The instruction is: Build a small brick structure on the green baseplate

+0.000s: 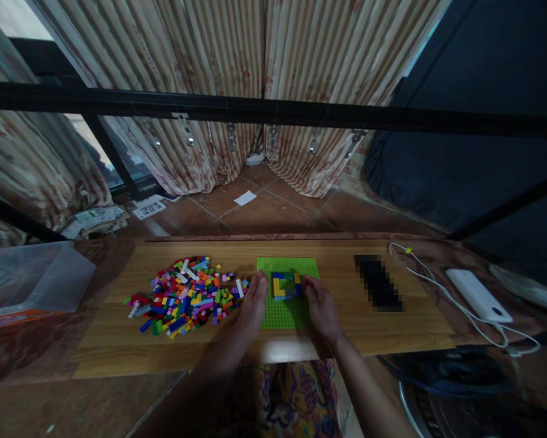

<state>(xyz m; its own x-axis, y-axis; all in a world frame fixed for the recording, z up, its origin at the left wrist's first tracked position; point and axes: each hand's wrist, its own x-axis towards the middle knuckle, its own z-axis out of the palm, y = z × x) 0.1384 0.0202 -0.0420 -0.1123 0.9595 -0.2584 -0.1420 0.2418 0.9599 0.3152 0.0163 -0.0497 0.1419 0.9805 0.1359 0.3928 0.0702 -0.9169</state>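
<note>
Wooden board [346,328]: green baseplate [285,313], blue-yellow brick build [286,285]; left hand [254,304], right hand [321,307] flat, released, flanking build.

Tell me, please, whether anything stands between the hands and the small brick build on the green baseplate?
Nothing visible does. The left hand and right hand rest on the green baseplate on either side of the brick build, fingertips right at its edges. The loose brick pile lies off to the left.

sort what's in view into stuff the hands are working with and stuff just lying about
In use: left hand, right hand, green baseplate, small brick build, loose brick pile.
Lying about: white power bank, white cable, clear plastic bag.
</note>
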